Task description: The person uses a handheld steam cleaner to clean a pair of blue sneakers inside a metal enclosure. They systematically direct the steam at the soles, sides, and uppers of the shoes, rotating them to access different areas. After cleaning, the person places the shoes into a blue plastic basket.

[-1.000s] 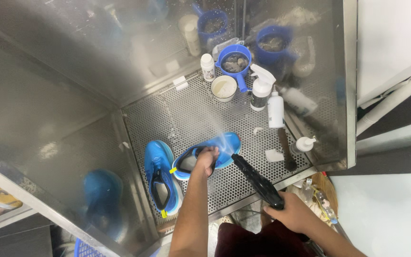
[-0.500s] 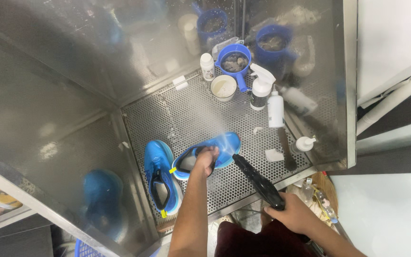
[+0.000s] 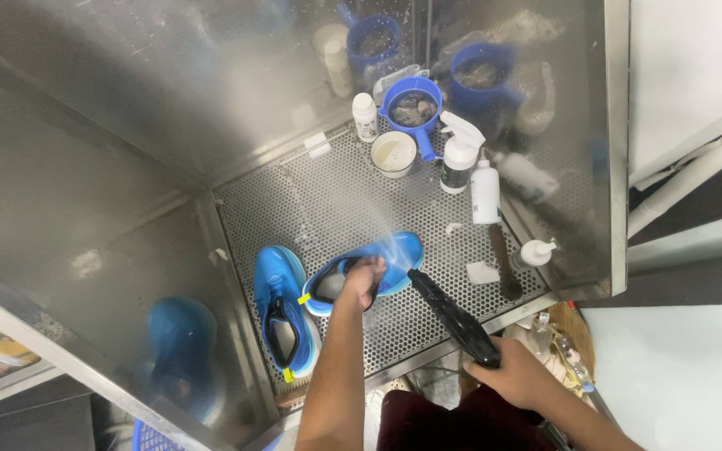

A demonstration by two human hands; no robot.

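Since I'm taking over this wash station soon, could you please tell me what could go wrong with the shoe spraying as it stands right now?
The left hand grips the shoe right beside the spray gun nozzle, so the jet might hit the fingers. Spray is bouncing off the toe, and mist could reach the open cup and bottles behind. The second shoe lies close by and may get splashed.
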